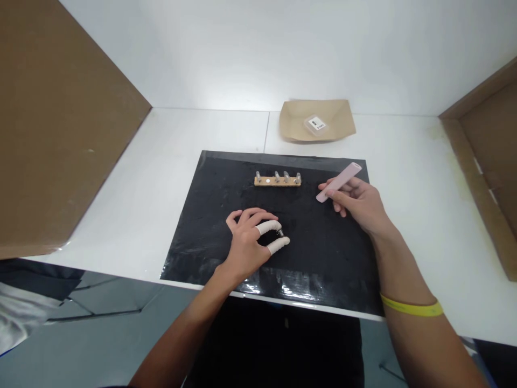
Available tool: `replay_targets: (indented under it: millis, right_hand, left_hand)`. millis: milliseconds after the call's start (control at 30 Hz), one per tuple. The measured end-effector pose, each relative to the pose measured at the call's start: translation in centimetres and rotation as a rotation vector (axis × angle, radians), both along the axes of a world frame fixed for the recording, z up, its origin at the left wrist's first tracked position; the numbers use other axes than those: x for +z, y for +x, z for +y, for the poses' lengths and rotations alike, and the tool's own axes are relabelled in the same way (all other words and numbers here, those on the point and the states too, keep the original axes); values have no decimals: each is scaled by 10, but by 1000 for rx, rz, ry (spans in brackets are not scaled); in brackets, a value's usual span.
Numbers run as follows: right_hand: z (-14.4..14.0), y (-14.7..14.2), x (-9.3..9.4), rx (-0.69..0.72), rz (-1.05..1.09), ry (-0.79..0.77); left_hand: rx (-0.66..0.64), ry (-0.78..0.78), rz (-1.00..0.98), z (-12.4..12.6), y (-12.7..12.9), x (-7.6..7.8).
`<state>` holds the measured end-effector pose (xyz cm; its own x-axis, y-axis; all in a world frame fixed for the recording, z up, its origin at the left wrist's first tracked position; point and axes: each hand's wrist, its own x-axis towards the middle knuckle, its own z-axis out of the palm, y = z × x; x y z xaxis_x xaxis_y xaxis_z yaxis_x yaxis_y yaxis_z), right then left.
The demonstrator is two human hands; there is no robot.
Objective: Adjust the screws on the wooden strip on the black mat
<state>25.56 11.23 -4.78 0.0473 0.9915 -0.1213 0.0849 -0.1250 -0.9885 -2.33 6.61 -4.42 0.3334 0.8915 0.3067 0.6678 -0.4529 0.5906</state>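
My left hand [251,237] is above the black mat, with white finger cots on the thumb and index finger. Those two fingertips pinch a small dark metallic piece [280,233], mostly too small to make out. In my right hand [357,202] is a pale pink flat bar [339,182], gripped between thumb and fingers and tilted up to the right. Beyond both hands lies a narrow wooden strip [277,182] with several small, clear-looking upright pieces on it. A round white spot [267,181] shows at a gap between them.
The black mat [218,215] covers the middle of the white table [133,199]. At the back stands a brown paper tray [294,129] with a small clear labelled box [315,124] inside. Cardboard panels rise at the left [60,124] and right [476,178]; a white wall closes the back.
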Motion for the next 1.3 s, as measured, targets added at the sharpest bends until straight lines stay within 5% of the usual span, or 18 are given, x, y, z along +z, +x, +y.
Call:
replay_targets:
  millis: [400, 833, 1300]
  right_hand:
    - [0, -1, 3, 4, 1, 7]
    - [1, 0, 1, 14, 16, 13]
    - [-4, 4, -1, 18, -138, 11]
  left_hand:
    - [44, -34, -12, -2, 3, 1]
    - [-52, -152, 125, -3, -8, 2]
    - [195, -158, 27, -14, 16, -1]
